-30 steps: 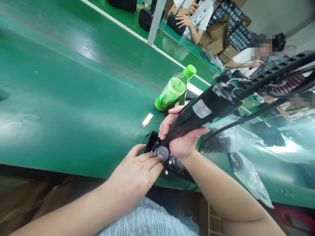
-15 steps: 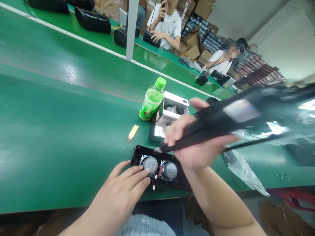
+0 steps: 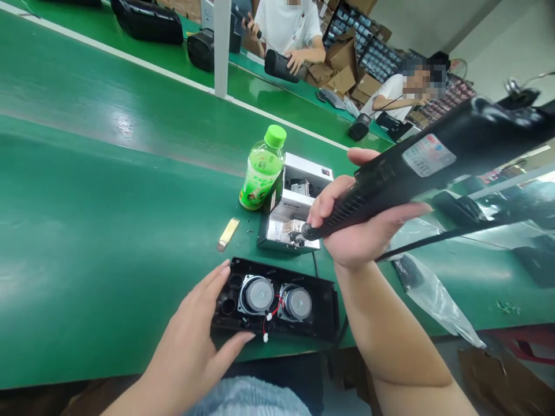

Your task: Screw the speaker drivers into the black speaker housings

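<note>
An electric screwdriver (image 3: 385,167), black with a white label, is gripped in my right hand (image 3: 359,231). Its tip points down-left at the front of a screw feeder (image 3: 295,199), a white and black box; whether it touches a screw I cannot tell. Lying on the green bench is a black speaker housing (image 3: 323,309). Inside it sit two round speaker drivers (image 3: 260,294) with red and black wires and small white connectors. My left hand (image 3: 191,323) clasps the housing's left end, fingers at the upper corner and thumb along the near edge.
Beside the feeder stands a green-capped drink bottle (image 3: 262,170). A small yellow cutter (image 3: 228,234) lies to its front left. Clear plastic bags (image 3: 433,294) are at the right. Across the green bench (image 3: 108,231), past a white post (image 3: 222,49), two people handle black speaker cases.
My right hand has lifted the screwdriver away from the housing, so its tip is now at the screw feeder. My left hand has slid off the left driver to the housing's end.
</note>
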Demonstrator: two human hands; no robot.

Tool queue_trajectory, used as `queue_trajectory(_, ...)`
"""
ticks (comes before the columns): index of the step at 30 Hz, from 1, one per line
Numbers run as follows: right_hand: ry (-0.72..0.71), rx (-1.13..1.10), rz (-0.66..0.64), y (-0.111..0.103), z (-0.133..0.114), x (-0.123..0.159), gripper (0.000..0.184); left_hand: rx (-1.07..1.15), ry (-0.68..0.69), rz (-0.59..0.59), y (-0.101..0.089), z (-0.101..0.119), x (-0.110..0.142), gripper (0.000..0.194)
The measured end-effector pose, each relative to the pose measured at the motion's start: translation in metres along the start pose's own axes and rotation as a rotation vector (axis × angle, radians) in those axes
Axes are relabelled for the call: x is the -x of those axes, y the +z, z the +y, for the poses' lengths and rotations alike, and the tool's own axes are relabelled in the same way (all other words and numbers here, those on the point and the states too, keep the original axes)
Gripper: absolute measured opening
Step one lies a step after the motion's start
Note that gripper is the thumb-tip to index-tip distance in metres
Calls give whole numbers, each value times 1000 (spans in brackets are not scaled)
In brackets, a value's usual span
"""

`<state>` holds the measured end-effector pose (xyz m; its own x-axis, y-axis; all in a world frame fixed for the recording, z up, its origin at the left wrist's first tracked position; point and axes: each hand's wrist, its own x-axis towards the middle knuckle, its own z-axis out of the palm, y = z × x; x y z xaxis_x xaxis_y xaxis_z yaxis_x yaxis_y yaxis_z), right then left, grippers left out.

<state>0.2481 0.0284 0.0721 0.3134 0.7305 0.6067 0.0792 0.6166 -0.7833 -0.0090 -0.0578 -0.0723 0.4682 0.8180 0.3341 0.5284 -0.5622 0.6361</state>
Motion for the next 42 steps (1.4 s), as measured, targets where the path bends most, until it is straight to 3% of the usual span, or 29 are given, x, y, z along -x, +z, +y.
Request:
queue_trajectory(7, -2, -37, 68, -4, 0, -3, 80, -2, 4, -10, 1, 2, 0, 91)
queue_trajectory(13, 136, -24, 70, -11, 6, 4, 77, 19, -16, -19, 2, 2, 1, 93)
queue_trajectory(17, 77, -76, 75, -2, -25, 12, 82, 35, -20, -13, 2, 3, 2, 95)
queue_trajectory(21, 252, -178, -105, 19, -65, 27, 56, 54, -2, -20, 1, 6, 2, 97)
queue_trajectory(23, 310, -224, -190, 29, -71, 39, 55, 66, 3, -20, 1, 7, 2, 96)
queue_trajectory(28, 427, -341, -315, 45, -48, 67, 56, 102, 19, 6, 2, 8, 3, 95)
queue_trajectory(33, 443, -339, -305, 52, -34, 76, 67, 116, 53, 20, 3, 9, 2, 95)
queue_trajectory(38, 460, -317, -332, 51, -32, 75, 68, 131, 47, 18, 6, 8, 1, 95)
queue_trajectory(42, 432, -283, -341, 47, -44, 65, 59, 235, 11, 13, 0, 5, 1, 96)
